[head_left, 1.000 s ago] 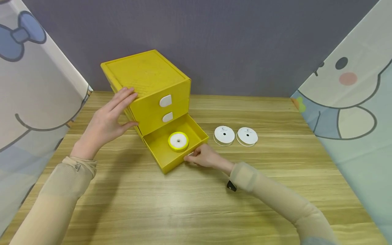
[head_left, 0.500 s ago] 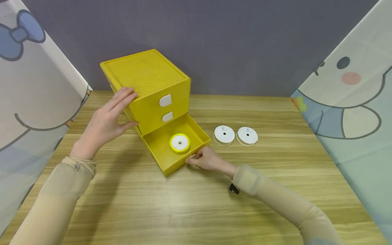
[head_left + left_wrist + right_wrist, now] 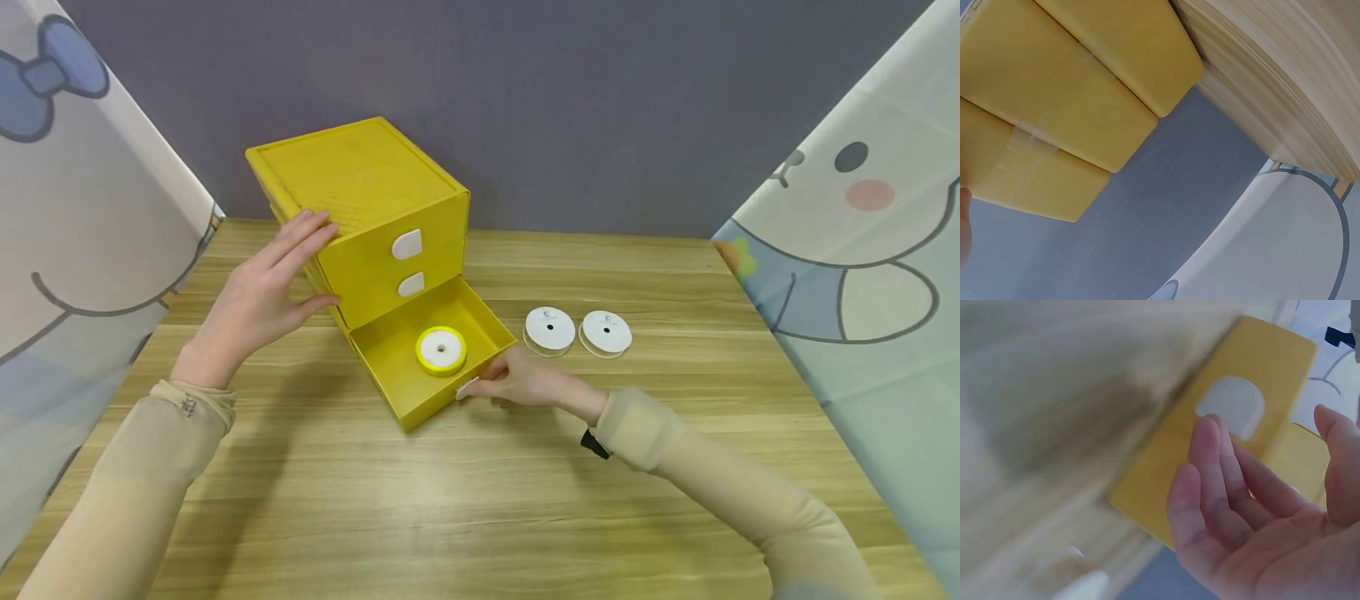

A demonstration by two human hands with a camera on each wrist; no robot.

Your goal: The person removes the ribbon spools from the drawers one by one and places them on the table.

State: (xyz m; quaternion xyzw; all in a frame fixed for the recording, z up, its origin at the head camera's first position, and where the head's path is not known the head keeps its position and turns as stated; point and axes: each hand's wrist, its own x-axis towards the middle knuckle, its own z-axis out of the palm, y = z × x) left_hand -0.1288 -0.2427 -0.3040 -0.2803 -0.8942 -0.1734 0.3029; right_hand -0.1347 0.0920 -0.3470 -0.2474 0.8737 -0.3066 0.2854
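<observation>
A yellow drawer cabinet stands on the table with its bottom drawer pulled out. Inside lies a spool with a white face and yellow rim. My left hand rests against the cabinet's front left corner, fingers straight over the top edge and thumb at the front edge. At the drawer front is my right hand, beside the white handle. In the right wrist view its fingers are loosely bent near the handle, thumb apart, with nothing between them.
Two white spools lie side by side on the wooden table, right of the drawer. A grey panel closes off the back. Printed cartoon cloths hang at both sides.
The drawer has come out slightly further, with the spool shifting in it. My right hand has let go of the handle and moved a little right. My left hand stays put.
</observation>
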